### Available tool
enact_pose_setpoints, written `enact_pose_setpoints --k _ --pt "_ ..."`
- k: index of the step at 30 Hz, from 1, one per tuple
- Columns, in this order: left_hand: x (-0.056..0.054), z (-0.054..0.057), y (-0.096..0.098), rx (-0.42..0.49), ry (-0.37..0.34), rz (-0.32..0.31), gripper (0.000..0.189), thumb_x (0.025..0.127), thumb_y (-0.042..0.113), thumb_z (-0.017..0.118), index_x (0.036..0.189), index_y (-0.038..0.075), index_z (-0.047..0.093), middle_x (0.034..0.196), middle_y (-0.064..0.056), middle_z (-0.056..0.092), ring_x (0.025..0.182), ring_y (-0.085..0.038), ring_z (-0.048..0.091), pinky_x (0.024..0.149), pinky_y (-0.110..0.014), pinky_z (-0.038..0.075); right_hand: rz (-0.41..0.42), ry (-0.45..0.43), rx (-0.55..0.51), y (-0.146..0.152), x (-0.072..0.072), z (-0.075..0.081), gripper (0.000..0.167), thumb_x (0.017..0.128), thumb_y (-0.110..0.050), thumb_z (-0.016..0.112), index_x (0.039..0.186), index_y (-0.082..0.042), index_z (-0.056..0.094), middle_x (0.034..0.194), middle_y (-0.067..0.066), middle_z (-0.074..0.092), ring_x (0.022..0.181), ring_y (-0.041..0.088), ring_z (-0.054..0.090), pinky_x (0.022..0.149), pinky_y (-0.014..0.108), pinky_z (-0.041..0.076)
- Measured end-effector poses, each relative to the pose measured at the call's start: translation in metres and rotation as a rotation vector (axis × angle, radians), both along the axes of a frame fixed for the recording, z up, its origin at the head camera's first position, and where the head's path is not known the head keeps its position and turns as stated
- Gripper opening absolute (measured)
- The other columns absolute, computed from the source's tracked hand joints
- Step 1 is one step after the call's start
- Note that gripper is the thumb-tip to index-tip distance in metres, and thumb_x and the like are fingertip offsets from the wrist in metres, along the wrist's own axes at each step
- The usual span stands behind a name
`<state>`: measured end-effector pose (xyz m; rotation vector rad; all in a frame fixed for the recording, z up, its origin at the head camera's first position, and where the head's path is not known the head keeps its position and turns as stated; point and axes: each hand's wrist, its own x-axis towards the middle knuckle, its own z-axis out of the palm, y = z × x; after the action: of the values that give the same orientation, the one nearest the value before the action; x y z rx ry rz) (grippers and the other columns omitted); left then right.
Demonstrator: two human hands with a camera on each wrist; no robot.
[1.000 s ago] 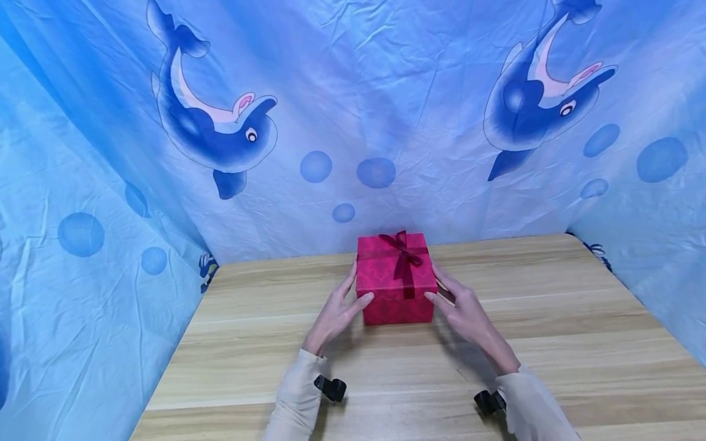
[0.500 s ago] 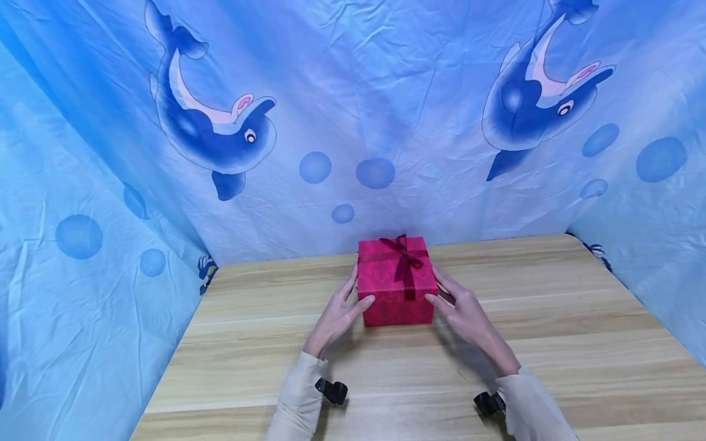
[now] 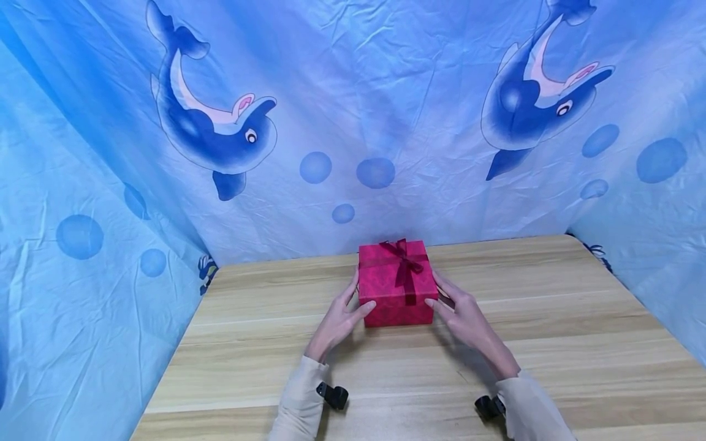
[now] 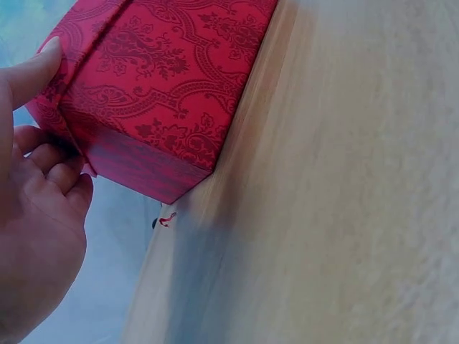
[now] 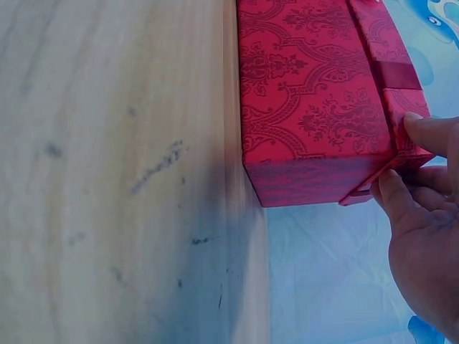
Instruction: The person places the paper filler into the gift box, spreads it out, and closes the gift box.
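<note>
A red patterned gift box [image 3: 398, 315] stands on the table with its lid [image 3: 380, 275] on top. Dark red ribbon with a bow [image 3: 408, 266] crosses the lid. My left hand [image 3: 336, 323] holds the lid's left side, thumb at the front corner, and my right hand [image 3: 469, 320] grips the right side the same way. In the left wrist view the thumb lies on the lid [image 4: 80, 29], fingers curled under at its edge. Up close in the right wrist view, thumb and fingers pinch the lid rim [image 5: 387, 46] above the box body [image 5: 308, 93]. The box's inside is hidden.
The wood-grain table [image 3: 248, 343] spreads around the box. Behind it hangs a blue curtain [image 3: 430, 202] printed with dolphins and bubbles, close to the table's back edge. Black wrist cameras [image 3: 333, 397] sit on both sleeves.
The lid has come down a little over the box body, with both hands lowering along with it. The box body stays in place.
</note>
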<state>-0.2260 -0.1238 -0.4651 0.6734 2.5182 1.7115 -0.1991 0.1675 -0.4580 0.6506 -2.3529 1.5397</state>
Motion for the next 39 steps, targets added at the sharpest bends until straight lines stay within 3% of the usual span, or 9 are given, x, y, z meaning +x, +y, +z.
enact_pose_setpoints --k 14,31,35,39 --pt "0.004 -0.004 0.004 -0.014 0.005 0.013 0.084 0.102 0.029 0.069 0.166 0.019 0.016 0.169 0.0 0.02 0.154 -0.025 0.019 0.124 -0.051 0.018 0.006 0.008 -0.005 0.003 0.003 -0.006 0.062 0.099 0.002 0.067 0.154 0.006 0.04 0.156 0.025 0.042 0.136 0.038 0.05 0.1 0.034 0.049" --pt "0.006 -0.005 -0.001 -0.041 0.001 0.039 0.086 0.099 0.031 0.072 0.166 0.018 0.02 0.167 -0.006 0.027 0.153 -0.029 0.023 0.124 -0.051 0.019 -0.017 -0.02 0.017 0.002 0.005 -0.011 0.065 0.098 0.001 0.07 0.157 0.0 0.041 0.157 0.021 0.043 0.137 0.036 0.049 0.098 0.04 0.051" --pt "0.006 -0.002 -0.002 -0.079 -0.002 0.038 0.088 0.098 0.036 0.073 0.166 0.019 0.02 0.167 -0.008 0.027 0.154 -0.031 0.023 0.123 -0.054 0.02 -0.047 -0.035 0.048 0.004 0.005 -0.012 0.065 0.098 -0.002 0.07 0.157 0.0 0.041 0.156 0.022 0.044 0.137 0.038 0.05 0.098 0.042 0.051" --pt "0.008 0.002 -0.004 -0.195 0.038 0.07 0.091 0.097 0.049 0.071 0.166 0.017 0.021 0.17 -0.006 0.021 0.154 -0.031 0.021 0.122 -0.056 0.022 -0.093 -0.062 0.151 0.01 0.008 -0.013 0.067 0.103 -0.02 0.068 0.159 -0.003 0.038 0.158 0.023 0.041 0.14 0.043 0.045 0.107 0.052 0.045"
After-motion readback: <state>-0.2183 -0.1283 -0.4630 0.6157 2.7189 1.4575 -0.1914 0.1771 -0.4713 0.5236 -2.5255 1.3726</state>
